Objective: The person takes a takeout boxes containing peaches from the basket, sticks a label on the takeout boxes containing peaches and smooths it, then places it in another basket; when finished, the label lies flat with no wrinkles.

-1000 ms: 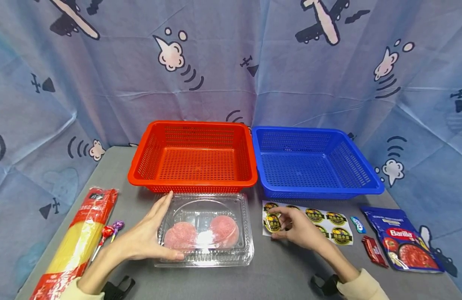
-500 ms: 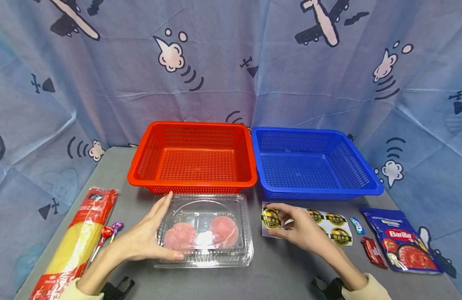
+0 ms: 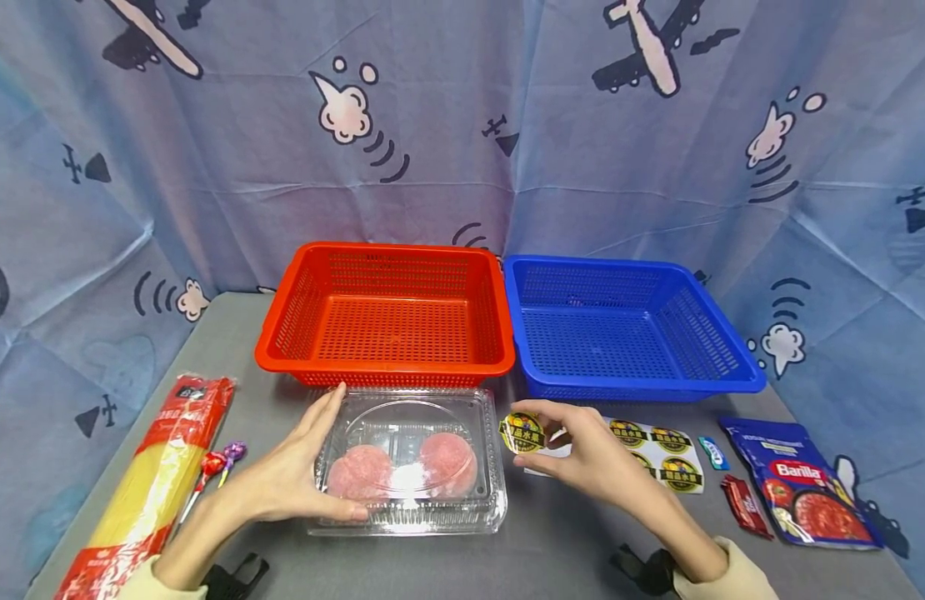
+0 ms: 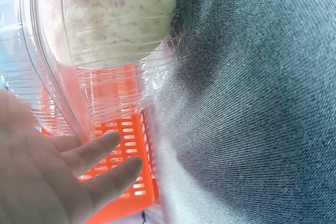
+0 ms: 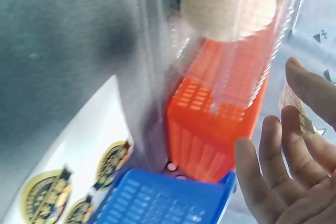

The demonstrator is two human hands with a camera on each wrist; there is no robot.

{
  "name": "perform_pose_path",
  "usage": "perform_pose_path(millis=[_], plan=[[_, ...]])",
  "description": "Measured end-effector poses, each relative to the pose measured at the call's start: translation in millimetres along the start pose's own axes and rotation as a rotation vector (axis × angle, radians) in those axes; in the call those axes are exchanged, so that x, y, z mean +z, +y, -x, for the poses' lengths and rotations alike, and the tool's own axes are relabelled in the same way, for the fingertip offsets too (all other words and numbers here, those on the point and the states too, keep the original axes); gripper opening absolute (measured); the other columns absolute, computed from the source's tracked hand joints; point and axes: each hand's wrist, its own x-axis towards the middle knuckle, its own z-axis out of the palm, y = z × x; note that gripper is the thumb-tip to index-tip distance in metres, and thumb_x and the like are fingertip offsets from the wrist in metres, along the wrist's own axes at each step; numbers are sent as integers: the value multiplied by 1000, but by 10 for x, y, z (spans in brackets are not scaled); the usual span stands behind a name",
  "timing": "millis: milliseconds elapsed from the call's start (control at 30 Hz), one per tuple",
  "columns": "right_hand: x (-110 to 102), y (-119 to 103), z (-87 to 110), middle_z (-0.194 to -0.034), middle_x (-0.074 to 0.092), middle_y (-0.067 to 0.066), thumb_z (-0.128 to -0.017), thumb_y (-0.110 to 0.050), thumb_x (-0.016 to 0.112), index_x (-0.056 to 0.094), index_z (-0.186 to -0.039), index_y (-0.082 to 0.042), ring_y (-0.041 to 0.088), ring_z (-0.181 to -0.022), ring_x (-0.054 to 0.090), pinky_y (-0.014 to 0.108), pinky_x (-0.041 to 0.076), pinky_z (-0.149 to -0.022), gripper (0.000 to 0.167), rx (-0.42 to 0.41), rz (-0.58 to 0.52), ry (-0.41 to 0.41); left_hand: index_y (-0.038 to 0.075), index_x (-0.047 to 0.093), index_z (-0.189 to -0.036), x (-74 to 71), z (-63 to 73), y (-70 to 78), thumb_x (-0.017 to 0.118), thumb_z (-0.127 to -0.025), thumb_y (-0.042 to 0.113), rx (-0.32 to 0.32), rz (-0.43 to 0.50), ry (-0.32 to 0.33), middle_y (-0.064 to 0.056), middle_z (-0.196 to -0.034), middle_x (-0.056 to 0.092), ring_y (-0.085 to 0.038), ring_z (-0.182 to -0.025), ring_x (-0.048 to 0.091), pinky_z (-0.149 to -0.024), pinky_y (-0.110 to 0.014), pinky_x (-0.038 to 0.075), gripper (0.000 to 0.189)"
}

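Note:
A clear plastic clamshell box (image 3: pixel 410 417) with a lid stands on the grey table, holding two round pink peach-like fruits (image 3: pixel 449 462). My left hand (image 3: pixel 286 483) rests against the box's left side, fingers and thumb spread; the left wrist view shows its fingers (image 4: pixel 113 179) fairly straight beside the ribbed wall. Between thumb and forefinger, my right hand (image 3: pixel 593 457) pinches a round black-and-gold sticker (image 3: pixel 522 433), just right of the box and apart from it. Under that hand lies a white sticker sheet (image 3: pixel 653 454) bearing more round labels, partly hidden by the hand.
Behind the box are a red basket (image 3: pixel 387 365) and a blue basket (image 3: pixel 642 388), side by side. A spaghetti pack (image 3: pixel 151 492) and two lollipops (image 3: pixel 213 462) lie left. At right are a small mint packet (image 3: pixel 713 452), a red-wrapped snack (image 3: pixel 746 504) and a blue Barilla pouch (image 3: pixel 803 492).
My right hand has peeled the sticker off the sheet and carried it left toward the box. The left hand and box have stayed in place.

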Motion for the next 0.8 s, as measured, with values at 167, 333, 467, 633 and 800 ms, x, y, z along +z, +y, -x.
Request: perform_pose_path(millis=[167,333,467,633,800], plan=[[34,-123,-103,-73,55,-4,-75,-8,90,70,-123,-3,5,-72,55,27,61,-70,52,-30,-16,-41,27,-6,-166,3,3,0,90,-62,64,2,9,2,-26,-170,4,-55,-152,21,-110,-75,35,146],[65,-283,-244,-74,53,-5,-76,-8,89,69,-125,-5,5,-73,53,26,61,-71,53,-24,-31,-116,24,-5,-166,-1,5,8,90,-62,64,-3,11,1,-26,-170,4,-56,-151,21,-109,-75,35,147],[104,-427,-372,-77,57,-3,-76,-7,88,69,-126,-6,6,-74,55,28,61,-72,53,-35,-18,-160,21,-4,-166,-2,3,11,90,-61,64,-4,12,-1,-26,-170,4,-56,-151,22,-109,-76,36,147],[167,-578,-547,-75,60,0,-77,-9,88,70,-127,-5,10,-71,60,28,60,-69,53,-86,8,-209,21,-3,-166,4,-2,5,91,-61,64,2,8,5,-26,-170,5,-57,-150,24,-109,-75,36,147],[248,-693,-710,-73,60,-1,-78,-13,89,69,-128,-6,7,-69,60,23,57,-64,55,-89,36,-260,21,-2,-166,7,-3,-4,91,-61,64,8,-2,18,-25,-170,8,-55,-149,27,-110,-73,37,147]])
